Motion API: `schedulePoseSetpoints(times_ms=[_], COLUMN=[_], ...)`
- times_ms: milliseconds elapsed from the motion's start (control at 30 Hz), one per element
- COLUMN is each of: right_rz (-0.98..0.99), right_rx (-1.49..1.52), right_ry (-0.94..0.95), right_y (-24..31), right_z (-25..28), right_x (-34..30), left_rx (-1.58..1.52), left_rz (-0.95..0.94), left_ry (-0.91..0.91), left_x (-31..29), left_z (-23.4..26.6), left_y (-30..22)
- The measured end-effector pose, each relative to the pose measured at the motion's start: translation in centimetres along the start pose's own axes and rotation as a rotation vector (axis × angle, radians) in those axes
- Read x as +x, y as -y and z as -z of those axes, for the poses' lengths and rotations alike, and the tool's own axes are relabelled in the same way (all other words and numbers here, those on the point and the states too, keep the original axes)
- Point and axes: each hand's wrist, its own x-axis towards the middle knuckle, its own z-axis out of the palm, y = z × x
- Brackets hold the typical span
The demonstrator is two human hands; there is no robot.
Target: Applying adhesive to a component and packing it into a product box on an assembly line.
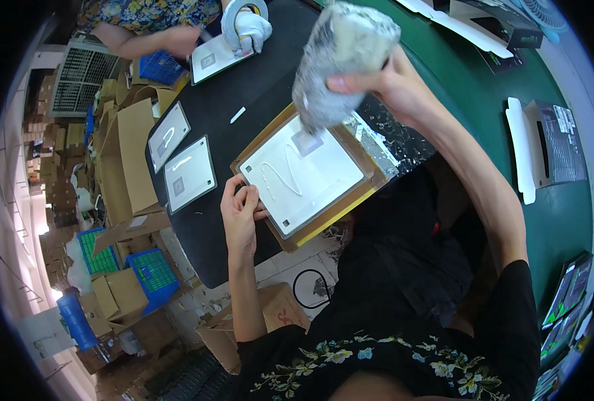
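My right hand (393,83) is wrapped round a bulky grey-white bundle (343,60), which looks covered in crinkled plastic. Its narrower lower end hangs over a white rectangular panel (330,167), close to a pale grey square on it; whether it touches cannot be seen. A zigzag line of white paste (285,175) runs across the panel's face. My left hand (240,210) pinches the panel's left edge between thumb and fingers. The panel lies on a brown cardboard sheet (317,230) with yellow tape along its near edge.
Two more white panels (200,175) with paste strokes lie on the black table (233,150), near a small white stick (237,115). Across the table, a co-worker's blurred hand (180,41) is by another panel (211,61). Cardboard boxes (133,150) stand left; an open dark box (557,144) lies right.
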Motion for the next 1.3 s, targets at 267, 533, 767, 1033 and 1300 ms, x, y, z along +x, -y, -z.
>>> schedulePoseSetpoints(times_ms=[267,533,767,1033,1300], right_rz=[0.166,0.087,-0.182,-0.280,0.393], right_rx=[-0.177,-0.184,-0.530,-1.126,-1.523], right_ry=[0.032,0.126,-0.051,0.055,-0.607], right_y=[0.9,4.6,-1.7,-4.3,10.6], right_z=[1.7,1.7,6.0,6.7,26.5], right_x=[0.3,-1.4,2.3,0.6,-13.9], left_rx=[0.014,-0.115,-0.100,-0.067,-0.349], left_rz=[0.049,-0.066,-0.365,-0.351,-0.050], left_ry=[-0.079,0.055,-0.059,0.059,0.515], left_x=[-0.9,-1.6,-3.1,-8.2,-8.4], left_z=[-0.9,0.1,2.5,-3.7,-20.6], left_y=[-0.5,-1.1,-0.5,-2.9,1.6])
